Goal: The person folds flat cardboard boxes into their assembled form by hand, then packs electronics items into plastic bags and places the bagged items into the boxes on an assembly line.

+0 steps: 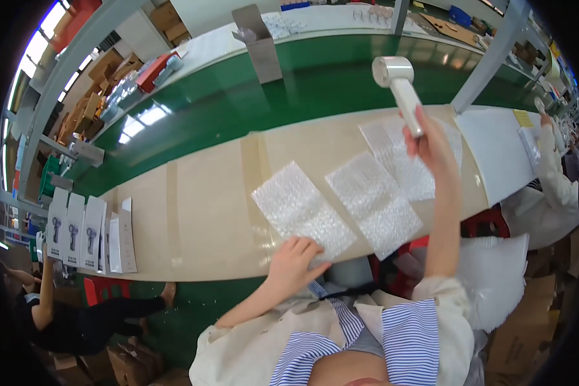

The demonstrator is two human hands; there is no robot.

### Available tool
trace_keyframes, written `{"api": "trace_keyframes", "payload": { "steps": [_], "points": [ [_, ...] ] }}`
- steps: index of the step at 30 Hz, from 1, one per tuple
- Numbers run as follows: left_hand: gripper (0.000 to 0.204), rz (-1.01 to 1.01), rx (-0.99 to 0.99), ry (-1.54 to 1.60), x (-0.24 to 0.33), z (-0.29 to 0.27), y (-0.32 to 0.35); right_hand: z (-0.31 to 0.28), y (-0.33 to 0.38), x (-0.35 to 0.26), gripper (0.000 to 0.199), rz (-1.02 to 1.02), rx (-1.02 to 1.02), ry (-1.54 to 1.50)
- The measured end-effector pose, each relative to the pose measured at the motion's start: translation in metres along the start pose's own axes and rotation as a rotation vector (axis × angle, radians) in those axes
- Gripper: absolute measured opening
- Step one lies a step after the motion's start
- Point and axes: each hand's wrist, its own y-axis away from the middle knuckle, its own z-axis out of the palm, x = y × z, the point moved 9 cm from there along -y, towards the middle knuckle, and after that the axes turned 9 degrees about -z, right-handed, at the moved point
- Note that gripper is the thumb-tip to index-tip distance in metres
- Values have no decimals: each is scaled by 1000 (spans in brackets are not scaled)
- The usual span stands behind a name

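My right hand [429, 145] is raised over the right part of the table, its fingers wrapped round the handle of a white handheld fan [402, 90]. The fan's short round head points up and away from me. My left hand [296, 262] rests at the table's near edge, touching the near end of a bubble-wrap bag [299, 202]. Its fingers are slightly bent and its thumb stands apart. Just right of that lies a second bubble-wrap bag [374, 206]. More bubble wrap [418, 170] spreads below and behind my right hand, partly hidden by it.
Several white boxes [74, 231] with fan pictures stand at the table's left end. A green conveyor belt [206, 112] runs beyond the table, carrying an open grey box [261, 55]. Metal posts [492, 55] rise beside it. Co-workers [543, 193] sit at right and left.
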Motion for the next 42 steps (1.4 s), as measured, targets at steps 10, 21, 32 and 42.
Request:
{"api": "trace_keyframes", "payload": {
  "steps": [10,21,32,42],
  "points": [
    [11,-378,-69,250,-34,-2,-16,66,260,111,38,2,34,75],
    [13,438,345,-212,66,-13,13,78,235,71,40,-216,-99,911],
    [36,52,464,359,-9,-36,1,87,247,133,35,465,-93,-452],
    [29,316,520,94,16,-23,23,106,252,147,49,609,-166,-752]
  ]
}}
